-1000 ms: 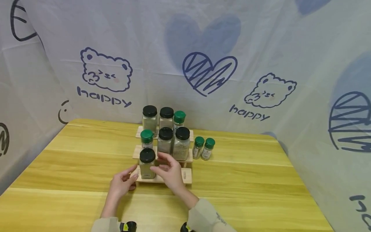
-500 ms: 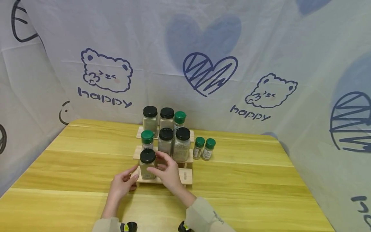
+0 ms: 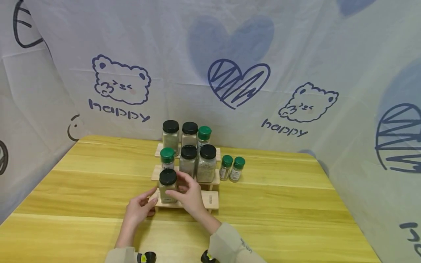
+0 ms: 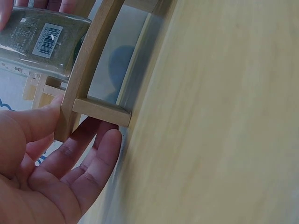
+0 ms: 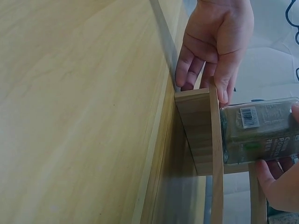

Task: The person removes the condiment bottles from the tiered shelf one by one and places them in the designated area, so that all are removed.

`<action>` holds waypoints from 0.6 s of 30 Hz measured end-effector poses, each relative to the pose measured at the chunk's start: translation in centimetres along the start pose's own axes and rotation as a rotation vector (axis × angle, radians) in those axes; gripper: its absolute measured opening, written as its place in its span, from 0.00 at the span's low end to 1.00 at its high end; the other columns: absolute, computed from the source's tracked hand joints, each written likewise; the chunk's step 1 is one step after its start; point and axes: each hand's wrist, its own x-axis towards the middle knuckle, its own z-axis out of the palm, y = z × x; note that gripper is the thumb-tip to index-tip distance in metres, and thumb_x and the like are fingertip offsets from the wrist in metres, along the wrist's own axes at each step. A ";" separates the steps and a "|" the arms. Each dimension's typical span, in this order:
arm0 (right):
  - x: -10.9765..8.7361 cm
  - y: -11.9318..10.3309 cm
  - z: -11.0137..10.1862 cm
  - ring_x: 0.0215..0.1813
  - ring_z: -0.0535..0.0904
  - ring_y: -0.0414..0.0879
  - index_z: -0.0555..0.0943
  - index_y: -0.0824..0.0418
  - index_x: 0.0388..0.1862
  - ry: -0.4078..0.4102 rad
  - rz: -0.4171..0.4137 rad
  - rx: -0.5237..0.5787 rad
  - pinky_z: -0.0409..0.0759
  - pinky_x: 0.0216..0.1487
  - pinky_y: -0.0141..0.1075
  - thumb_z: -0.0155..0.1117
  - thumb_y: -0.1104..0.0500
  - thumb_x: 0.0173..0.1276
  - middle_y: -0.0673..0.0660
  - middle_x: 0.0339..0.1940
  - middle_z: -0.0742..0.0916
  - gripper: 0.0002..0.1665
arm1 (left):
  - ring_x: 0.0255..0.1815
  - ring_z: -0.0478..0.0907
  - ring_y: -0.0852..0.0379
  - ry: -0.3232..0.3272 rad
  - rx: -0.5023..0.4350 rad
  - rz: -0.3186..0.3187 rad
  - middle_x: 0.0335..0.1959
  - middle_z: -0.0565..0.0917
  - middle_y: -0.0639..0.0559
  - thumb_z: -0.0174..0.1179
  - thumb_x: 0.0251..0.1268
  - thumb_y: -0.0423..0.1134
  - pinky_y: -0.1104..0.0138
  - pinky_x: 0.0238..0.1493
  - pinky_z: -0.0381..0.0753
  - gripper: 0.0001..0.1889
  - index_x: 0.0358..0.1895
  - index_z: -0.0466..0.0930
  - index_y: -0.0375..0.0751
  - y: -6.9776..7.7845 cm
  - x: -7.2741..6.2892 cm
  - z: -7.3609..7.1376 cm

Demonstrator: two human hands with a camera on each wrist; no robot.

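Note:
A square spice jar [image 3: 167, 185] with a black lid stands upright at the left end of the lowest step of a wooden spice rack [image 3: 210, 199]. My right hand [image 3: 190, 196] holds the jar from its right side, thumb across the front and fingers behind. At the rack's left end, my left hand [image 3: 138, 210] grips the lowest step. The left wrist view shows the thumb [image 4: 44, 116] on the step's edge and fingers under it near the rack leg [image 4: 103, 111]. A barcode label [image 5: 249, 117] shows on the jar in the right wrist view.
On the middle step stand a green-lidded bottle [image 3: 167, 156] and two black-lidded jars [image 3: 206, 168]. The top step holds two black-lidded jars [image 3: 170, 140] and a green-lidded bottle [image 3: 204, 134]. Two small green-lidded bottles [image 3: 225, 168] stand on the table [image 3: 279, 204], right of the rack.
My right hand has shifted slightly left, its thumb further across the jar's front. The left hand stays at the rack's end, and the jar stays on the lowest step.

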 end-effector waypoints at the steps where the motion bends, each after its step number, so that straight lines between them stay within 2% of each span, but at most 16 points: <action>1: 0.0 0.0 0.0 0.49 0.73 0.60 0.70 0.75 0.54 -0.001 0.002 -0.005 0.72 0.49 0.54 0.66 0.75 0.50 0.68 0.49 0.78 0.30 | 0.40 0.77 0.46 -0.001 0.000 0.000 0.54 0.68 0.25 0.53 0.64 0.33 0.63 0.33 0.82 0.21 0.60 0.67 0.34 0.0 0.0 0.0; 8: 0.1 -0.1 0.0 0.49 0.74 0.59 0.71 0.74 0.54 0.001 0.013 -0.009 0.73 0.49 0.53 0.66 0.74 0.50 0.67 0.49 0.78 0.29 | 0.42 0.76 0.46 -0.004 0.001 -0.005 0.54 0.67 0.24 0.53 0.64 0.33 0.62 0.34 0.82 0.22 0.60 0.66 0.33 0.1 -0.1 -0.1; 15: 0.0 -0.1 0.1 0.46 0.75 0.58 0.72 0.74 0.52 0.049 0.019 -0.001 0.73 0.48 0.52 0.66 0.73 0.50 0.68 0.47 0.79 0.28 | 0.36 0.78 0.49 -0.001 -0.010 -0.008 0.53 0.69 0.25 0.53 0.63 0.32 0.62 0.33 0.82 0.21 0.60 0.66 0.33 0.2 -0.1 -0.1; 18: -0.1 0.0 0.1 0.46 0.75 0.59 0.72 0.75 0.51 0.069 0.018 0.004 0.73 0.48 0.53 0.67 0.74 0.49 0.68 0.46 0.79 0.27 | 0.37 0.78 0.47 -0.003 -0.007 -0.006 0.53 0.68 0.25 0.53 0.63 0.33 0.62 0.33 0.82 0.22 0.60 0.66 0.34 0.1 -0.1 0.0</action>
